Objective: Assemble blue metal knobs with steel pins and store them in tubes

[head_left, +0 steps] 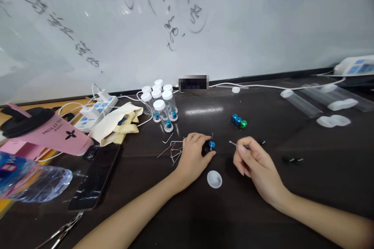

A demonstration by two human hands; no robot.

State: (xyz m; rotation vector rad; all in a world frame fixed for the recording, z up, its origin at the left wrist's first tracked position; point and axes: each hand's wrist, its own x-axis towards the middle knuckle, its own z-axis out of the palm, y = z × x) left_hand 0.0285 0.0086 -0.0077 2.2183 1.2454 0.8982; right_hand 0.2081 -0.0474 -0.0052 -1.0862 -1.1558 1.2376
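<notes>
- Left hand closed on a blue part, between thumb and forefinger;
- right hand pinched on a thin tool, its tip apart from the blue part;
- bent metal rods beside the left hand; white dish nearer the body.

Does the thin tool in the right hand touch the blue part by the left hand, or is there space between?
Apart. In the head view, the thin tool ends short of the blue part; dark table shows between them.
</notes>
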